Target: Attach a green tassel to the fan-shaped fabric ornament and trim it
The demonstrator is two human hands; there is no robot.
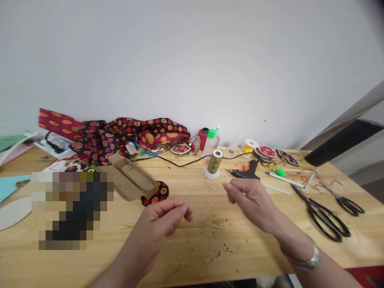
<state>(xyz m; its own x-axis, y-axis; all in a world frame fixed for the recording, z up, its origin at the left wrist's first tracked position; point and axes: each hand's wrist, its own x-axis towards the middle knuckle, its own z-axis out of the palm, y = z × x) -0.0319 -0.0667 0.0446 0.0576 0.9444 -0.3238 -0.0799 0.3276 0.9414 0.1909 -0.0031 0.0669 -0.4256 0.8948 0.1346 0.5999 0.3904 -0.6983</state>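
Observation:
My left hand (163,222) hovers over the middle of the wooden table (192,248), fingers curled together with the thumb against the fingertips. My right hand (247,200), a silver bangle on its wrist, is a little to the right and farther back, fingertips also pinched. What either pinch holds is too thin to make out. A faint gold thread lies on the table between my hands and the gold thread spool (215,162) standing just behind them. A black glue gun (244,173) lies right behind my right hand.
Two black scissors (325,218) (345,202) lie at the right. A cardboard box (129,180) and a round patterned fabric piece (156,194) sit left of centre. Red patterned cloth (120,136), bottles (210,142), a yellow spool (249,147) and fabric ornaments (267,152) line the wall.

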